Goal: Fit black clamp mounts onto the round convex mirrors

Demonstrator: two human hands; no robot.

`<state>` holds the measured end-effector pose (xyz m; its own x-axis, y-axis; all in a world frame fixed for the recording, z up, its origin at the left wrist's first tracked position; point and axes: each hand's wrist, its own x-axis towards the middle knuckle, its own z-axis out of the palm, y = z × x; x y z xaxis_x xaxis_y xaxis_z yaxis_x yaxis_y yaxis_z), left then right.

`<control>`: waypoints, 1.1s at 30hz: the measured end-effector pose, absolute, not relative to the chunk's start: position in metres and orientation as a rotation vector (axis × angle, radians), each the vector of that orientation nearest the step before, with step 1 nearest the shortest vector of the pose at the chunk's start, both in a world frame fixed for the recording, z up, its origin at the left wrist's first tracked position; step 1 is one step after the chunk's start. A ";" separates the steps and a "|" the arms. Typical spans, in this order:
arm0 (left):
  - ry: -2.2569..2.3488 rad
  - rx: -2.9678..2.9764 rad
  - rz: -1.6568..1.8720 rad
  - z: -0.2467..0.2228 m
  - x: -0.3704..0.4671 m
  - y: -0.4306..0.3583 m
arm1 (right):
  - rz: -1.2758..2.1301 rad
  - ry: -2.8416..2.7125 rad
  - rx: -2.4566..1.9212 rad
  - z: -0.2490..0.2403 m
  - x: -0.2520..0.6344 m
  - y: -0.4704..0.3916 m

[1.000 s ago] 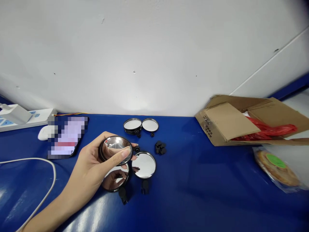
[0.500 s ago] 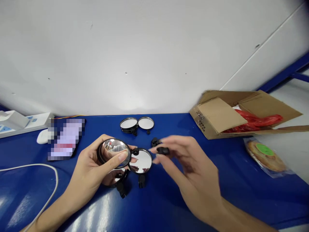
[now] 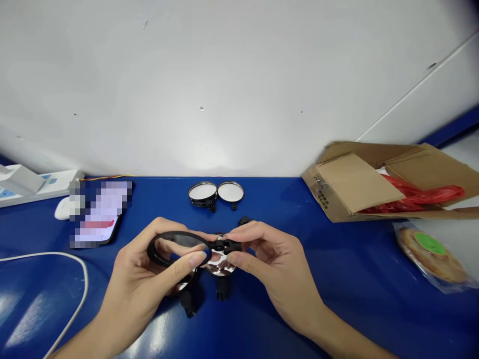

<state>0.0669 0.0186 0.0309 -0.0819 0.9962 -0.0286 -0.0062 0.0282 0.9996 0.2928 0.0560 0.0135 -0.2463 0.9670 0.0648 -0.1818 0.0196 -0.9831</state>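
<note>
My left hand grips a round black-rimmed mirror, thumb on its right edge, the glass tilted up. Thumb and fingers of my right hand pinch a small black clamp part, which touches the ball joint at the mirror's right side. Beneath the hands, partly hidden, lie a second round mirror and another one at its left, each with a black clamp toward me. Behind my right fingertips a black part rests on the table.
On the blue table, stacked mirrors and a single mirror lie near the wall. A phone, white case and cable are left; an open carton and wrapped round item are right.
My right hand has moved left, bringing the black clamp part against the held mirror's joint. The mirror in my left hand has tilted flatter. The view has shifted slightly.
</note>
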 end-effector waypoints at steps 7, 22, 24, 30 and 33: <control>1.366 1.173 1.225 0.032 0.071 0.010 | 1.438 -1.222 -0.854 0.006 0.291 0.055; 1.203 1.238 1.239 0.028 0.071 0.003 | 1.358 -1.353 -0.794 0.019 0.293 0.049; 1.209 1.224 1.208 0.029 0.070 0.006 | 1.320 -1.393 -0.804 0.020 0.293 0.049; 1.134 1.005 1.069 0.029 0.068 0.016 | 0.786 -1.815 -0.719 0.015 0.299 0.051; 1.214 1.050 1.044 0.026 0.063 0.017 | 0.616 -1.898 -0.683 0.013 0.303 0.053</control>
<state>0.0628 0.0169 0.0258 0.0652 0.9782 -0.1972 -0.0489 0.2005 0.9785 0.3025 0.0529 0.0132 -0.3544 0.6917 0.6292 0.1903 0.7122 -0.6757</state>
